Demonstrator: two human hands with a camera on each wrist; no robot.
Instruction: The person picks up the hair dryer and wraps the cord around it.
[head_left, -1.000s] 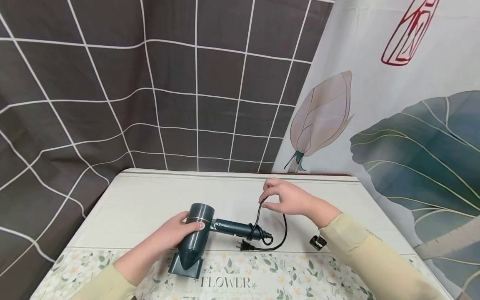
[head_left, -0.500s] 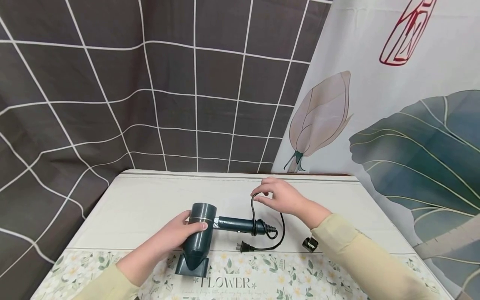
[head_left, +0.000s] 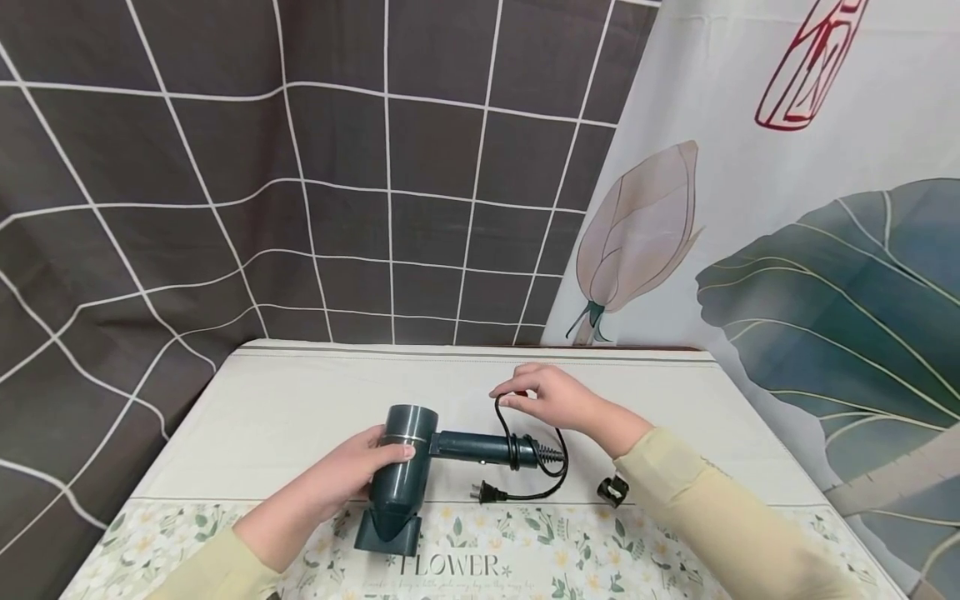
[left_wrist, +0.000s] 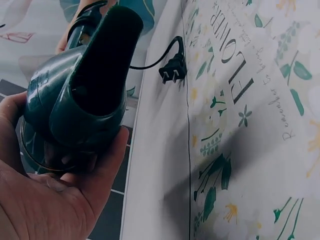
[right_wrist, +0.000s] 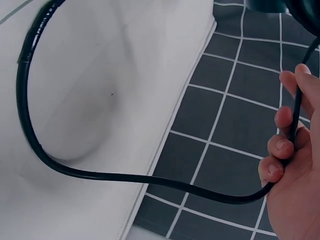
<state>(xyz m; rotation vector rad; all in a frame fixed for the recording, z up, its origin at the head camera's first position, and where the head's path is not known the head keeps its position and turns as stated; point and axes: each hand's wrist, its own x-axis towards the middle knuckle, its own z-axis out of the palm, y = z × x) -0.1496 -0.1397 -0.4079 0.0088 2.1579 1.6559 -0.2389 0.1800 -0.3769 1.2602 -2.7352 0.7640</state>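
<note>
My left hand [head_left: 348, 471] grips the barrel of a dark teal hair dryer [head_left: 405, 475], thumb across its side. In the left wrist view the flat nozzle [left_wrist: 102, 60] of the dryer faces the camera. The dryer's handle [head_left: 472, 447] points right, with black cord looped around its end. My right hand [head_left: 558, 398] pinches the power cord [right_wrist: 210, 196] above and right of the handle. In the right wrist view the cord runs through the curled fingers and sweeps away in a wide curve. The two-pin plug [head_left: 489, 492] lies below the handle on the tablecloth.
A small black clip-like piece [head_left: 612, 491] lies near the right forearm. The table wears a white cloth [head_left: 300, 392] with a floral, lettered front band. Behind it hangs a dark gridded curtain [head_left: 427, 225], and a white flower-print curtain [head_left: 720, 75] hangs at the right.
My right hand has moved left with the cord, and more cord now lies wrapped around the handle's end. The dryer has shifted slightly right, with its handle tilting up a little.
</note>
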